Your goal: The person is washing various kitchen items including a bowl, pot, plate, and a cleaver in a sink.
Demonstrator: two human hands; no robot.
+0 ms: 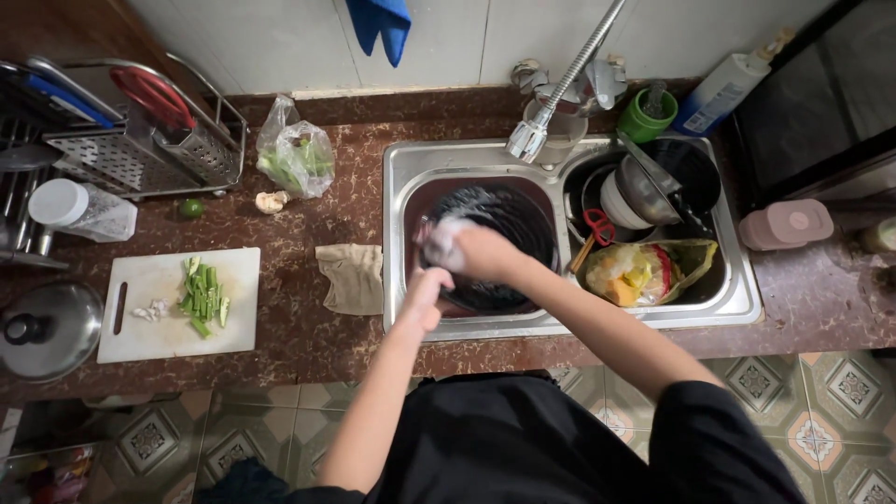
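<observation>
The left hand is curled closed on the near rim of a dark pan in the sink's left basin. The right hand presses a soapy sponge inside it, faucet at twelve o'clock, cloth on the tabletop at nine.

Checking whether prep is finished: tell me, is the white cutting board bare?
No: chopped green vegetable pieces and a few pale bits lie on the white cutting board.
</observation>
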